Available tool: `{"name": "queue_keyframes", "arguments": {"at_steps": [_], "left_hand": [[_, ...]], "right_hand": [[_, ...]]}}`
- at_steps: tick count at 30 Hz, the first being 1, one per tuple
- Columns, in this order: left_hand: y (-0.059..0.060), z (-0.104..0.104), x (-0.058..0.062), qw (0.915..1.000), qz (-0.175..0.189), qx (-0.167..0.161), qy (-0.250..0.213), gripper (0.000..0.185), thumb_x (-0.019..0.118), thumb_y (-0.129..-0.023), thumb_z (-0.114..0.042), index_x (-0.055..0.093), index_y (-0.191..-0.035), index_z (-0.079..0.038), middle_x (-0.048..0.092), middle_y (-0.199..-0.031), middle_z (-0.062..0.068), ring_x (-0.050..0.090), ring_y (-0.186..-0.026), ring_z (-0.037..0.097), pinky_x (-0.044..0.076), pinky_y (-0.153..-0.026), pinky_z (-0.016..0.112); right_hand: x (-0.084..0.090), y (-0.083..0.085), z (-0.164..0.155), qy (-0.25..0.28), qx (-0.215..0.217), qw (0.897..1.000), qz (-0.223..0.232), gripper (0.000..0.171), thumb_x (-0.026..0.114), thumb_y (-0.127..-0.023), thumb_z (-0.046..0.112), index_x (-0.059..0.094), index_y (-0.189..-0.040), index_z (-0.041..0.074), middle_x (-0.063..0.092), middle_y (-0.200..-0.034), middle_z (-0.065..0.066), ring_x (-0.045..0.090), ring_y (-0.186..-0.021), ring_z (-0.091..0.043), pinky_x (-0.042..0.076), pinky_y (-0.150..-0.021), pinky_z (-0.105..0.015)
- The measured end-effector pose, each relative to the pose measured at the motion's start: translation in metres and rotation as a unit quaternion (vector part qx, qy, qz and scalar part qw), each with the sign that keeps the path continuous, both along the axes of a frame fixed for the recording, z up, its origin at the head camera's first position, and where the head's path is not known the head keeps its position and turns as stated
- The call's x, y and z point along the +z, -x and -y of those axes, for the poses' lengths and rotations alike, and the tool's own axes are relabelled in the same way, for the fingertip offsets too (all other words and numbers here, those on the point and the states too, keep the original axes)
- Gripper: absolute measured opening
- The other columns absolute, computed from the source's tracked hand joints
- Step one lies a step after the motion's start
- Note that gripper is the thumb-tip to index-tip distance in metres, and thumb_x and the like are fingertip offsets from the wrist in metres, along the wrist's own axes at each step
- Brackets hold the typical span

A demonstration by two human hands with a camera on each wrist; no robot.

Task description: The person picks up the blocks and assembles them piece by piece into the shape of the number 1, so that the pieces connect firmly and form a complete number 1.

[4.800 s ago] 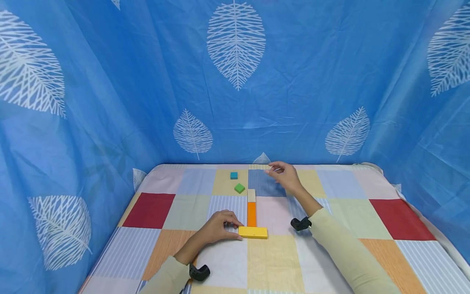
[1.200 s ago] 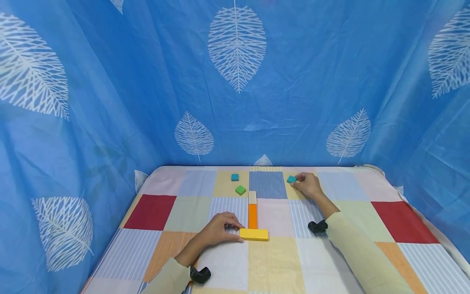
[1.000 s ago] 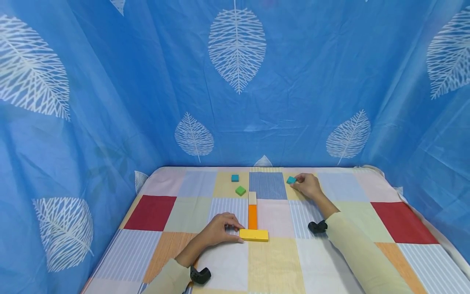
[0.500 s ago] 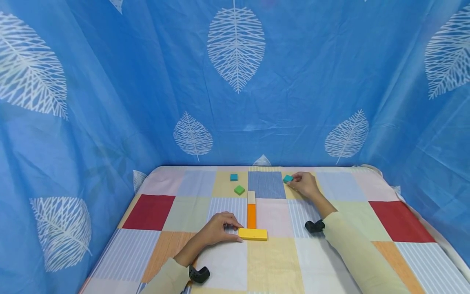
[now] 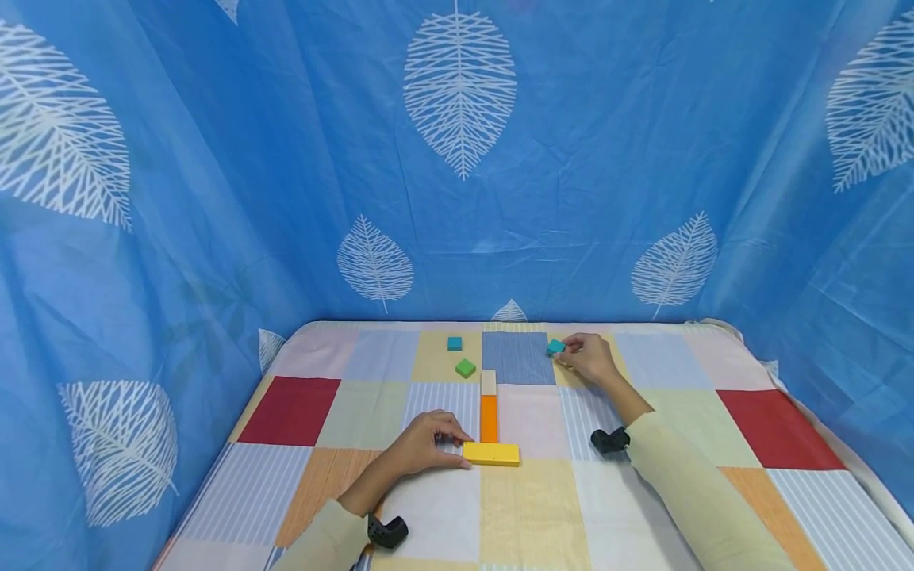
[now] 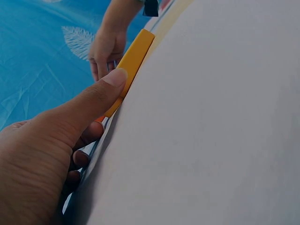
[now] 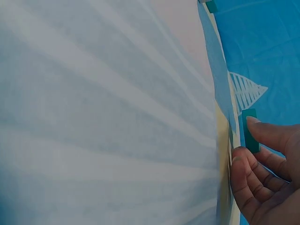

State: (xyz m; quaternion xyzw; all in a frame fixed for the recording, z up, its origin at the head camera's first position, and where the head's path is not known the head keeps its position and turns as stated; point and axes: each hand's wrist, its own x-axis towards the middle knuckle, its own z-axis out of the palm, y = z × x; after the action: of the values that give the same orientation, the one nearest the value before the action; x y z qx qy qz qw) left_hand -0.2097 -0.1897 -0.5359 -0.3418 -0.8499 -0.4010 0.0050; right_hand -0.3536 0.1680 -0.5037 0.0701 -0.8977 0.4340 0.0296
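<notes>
My left hand (image 5: 424, 442) pinches the left end of a long yellow block (image 5: 491, 454) lying crosswise on the cloth; its thumb presses the near face in the left wrist view. An orange block (image 5: 489, 419) runs away from the yellow one, with a cream block (image 5: 489, 382) at its far end. Farther back, my right hand (image 5: 591, 358) holds a small teal block (image 5: 554, 347) between thumb and fingers, also plain in the right wrist view. Left of it lie a green block (image 5: 466, 368), turned cornerwise, and a blue-teal block (image 5: 455, 343).
A patchwork cloth (image 5: 628, 507) covers the table. Blue leaf-print curtains (image 5: 571, 198) hang behind it and along both sides. Black devices sit on both wrists, such as the right wrist camera (image 5: 609, 441).
Several seconds ago no block showed in my right hand, raised near the back middle. It then appeared farther right with the teal block and has since shifted slightly left. My left hand stays put.
</notes>
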Motion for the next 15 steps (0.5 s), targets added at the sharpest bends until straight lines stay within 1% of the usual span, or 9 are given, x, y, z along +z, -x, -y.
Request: {"name": "queue_keyframes", "arguments": {"at_steps": [6,11,15], "left_hand": [[0.0,0.0,0.0,1.0,-0.002,0.0,0.0,0.031,0.09,-0.077,-0.037,0.082,-0.104,-0.024,0.066,-0.086,-0.014,0.055,-0.082,0.006,0.044,-0.073,0.023],[0.0,0.0,0.001,1.0,-0.005,-0.003,0.0,0.031,0.09,-0.077,-0.035,0.082,-0.104,-0.023,0.067,-0.086,-0.013,0.055,-0.082,0.006,0.044,-0.073,0.023],[0.0,0.0,0.001,1.0,-0.008,-0.006,-0.001,0.031,0.09,-0.077,-0.034,0.082,-0.104,-0.022,0.067,-0.086,-0.011,0.055,-0.082,0.006,0.044,-0.073,0.023]], "right_hand": [[0.001,-0.001,0.005,0.022,0.011,1.0,0.005,0.03,0.077,-0.089,0.006,0.067,-0.112,-0.011,0.068,-0.088,-0.016,0.066,-0.066,-0.016,0.055,-0.057,-0.027],[0.001,-0.003,0.011,0.023,0.011,1.0,0.006,0.032,0.077,-0.089,0.006,0.067,-0.114,-0.011,0.068,-0.09,-0.017,0.067,-0.066,-0.016,0.055,-0.057,-0.027],[0.002,-0.005,0.017,0.022,0.018,1.0,0.003,0.034,0.077,-0.089,0.006,0.066,-0.115,-0.012,0.068,-0.091,-0.018,0.067,-0.067,-0.016,0.055,-0.057,-0.028]]}}
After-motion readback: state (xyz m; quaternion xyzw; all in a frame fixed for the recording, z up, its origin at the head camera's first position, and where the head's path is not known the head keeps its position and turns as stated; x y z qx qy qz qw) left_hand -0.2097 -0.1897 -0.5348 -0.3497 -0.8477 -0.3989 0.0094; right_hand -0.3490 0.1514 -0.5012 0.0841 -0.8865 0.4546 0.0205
